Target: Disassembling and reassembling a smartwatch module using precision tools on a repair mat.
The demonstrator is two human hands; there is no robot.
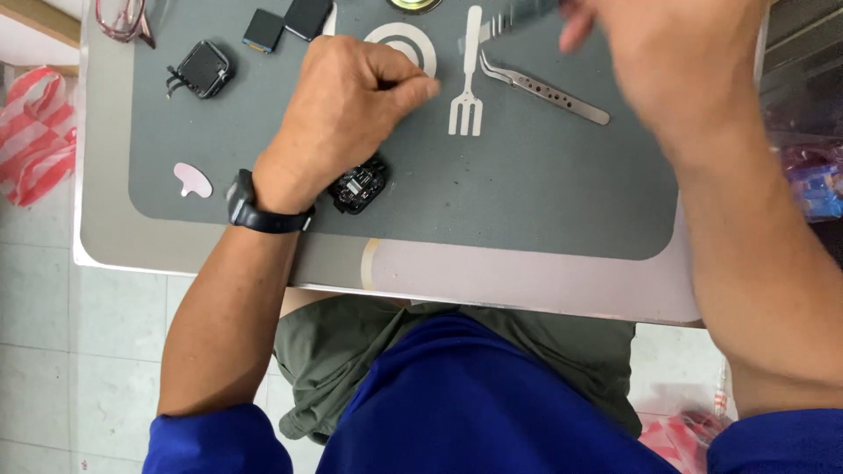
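— Plainly, what am I looking at from the head camera?

— I see a small black watch body (358, 186) lying opened, its circuitry showing, on the grey mat (492, 202) just beside the wrist of the left hand (347, 114). That hand is curled, thumb and forefinger pressed together as if pinching something too small for me to make out. The right hand (667, 53) is blurred at the top, closed around a grey tool (514, 17).

— How far along would you judge it?

— Disassembly looks well under way: a second watch casing (202, 68) sits apart at upper left, two dark square screen pieces (285, 24) lie near it, and curved steel tweezers (544, 88) rest unused. Reassembly, I judge, is all left.

— Any packages or signs?

— White plate-and-fork shapes (465, 70) are printed on the mat. A pale pink pick (193, 180) lies left; a red-and-white striped bag (35, 132) hangs beside the desk (527, 290). Blue packets (817, 180) at right are too blurred to tell.
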